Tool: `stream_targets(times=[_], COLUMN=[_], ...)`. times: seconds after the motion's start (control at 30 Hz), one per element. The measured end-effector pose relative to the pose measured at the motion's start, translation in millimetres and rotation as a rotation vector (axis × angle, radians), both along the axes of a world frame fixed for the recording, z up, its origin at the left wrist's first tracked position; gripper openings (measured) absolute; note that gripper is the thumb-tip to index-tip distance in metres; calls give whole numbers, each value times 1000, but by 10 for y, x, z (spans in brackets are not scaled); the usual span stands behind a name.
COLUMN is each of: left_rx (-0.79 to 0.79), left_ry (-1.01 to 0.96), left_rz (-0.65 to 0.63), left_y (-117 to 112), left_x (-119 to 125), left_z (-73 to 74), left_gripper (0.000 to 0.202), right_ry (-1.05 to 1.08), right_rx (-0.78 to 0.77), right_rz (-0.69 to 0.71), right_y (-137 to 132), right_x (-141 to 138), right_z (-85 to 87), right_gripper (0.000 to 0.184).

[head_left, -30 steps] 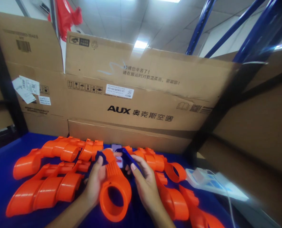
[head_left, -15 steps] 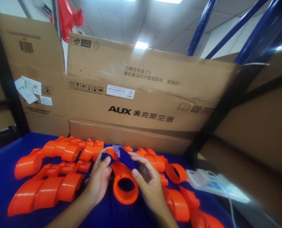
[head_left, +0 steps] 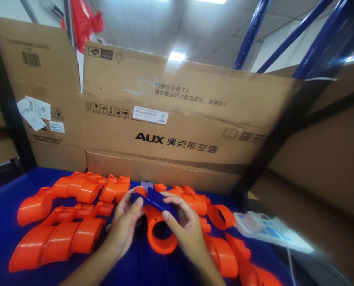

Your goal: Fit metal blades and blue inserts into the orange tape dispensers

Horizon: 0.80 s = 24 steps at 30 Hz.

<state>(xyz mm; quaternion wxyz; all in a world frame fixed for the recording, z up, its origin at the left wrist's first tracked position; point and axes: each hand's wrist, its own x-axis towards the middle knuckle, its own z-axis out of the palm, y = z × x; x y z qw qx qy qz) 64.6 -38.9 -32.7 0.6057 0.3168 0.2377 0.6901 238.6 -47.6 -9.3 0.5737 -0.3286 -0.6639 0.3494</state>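
A flat blue plastic piece was gripped by the right hand; an orange ring-ended plastic part, at its six o'clock, by the left hand.

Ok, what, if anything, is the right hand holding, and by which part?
The right hand holds the blue piece by the end nearest its palm, between thumb and fingers.

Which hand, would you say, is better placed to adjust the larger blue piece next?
Probably the right hand: it holds the larger blue piece, while the left hand is occupied at the orange part's upper end.
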Motion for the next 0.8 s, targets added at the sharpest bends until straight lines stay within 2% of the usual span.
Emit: stream_targets(times=[0.17, 0.3, 0.47, 0.67, 0.8], left_rx=[35, 108, 170, 221, 324], left_ry=[-10, -17, -6, -24, -21], left_rz=[-2, 35, 62, 80, 36], left_y=[9, -5, -57, -61, -65], left_x=[-10, -19, -40, -64, -93], left_z=[10, 17, -30, -191, -225], left_gripper=[45, 44, 50, 58, 69], right_ry=[9, -13, -111, -277, -390], right_rx=[-20, -14, 57, 188, 319], right_rz=[42, 68, 7, -111, -161], right_y=[13, -37, -132, -140, -154], right_x=[-9, -14, 7, 45, 88], right_z=[1, 25, 50, 60, 74], right_gripper=[19, 23, 37, 50, 60])
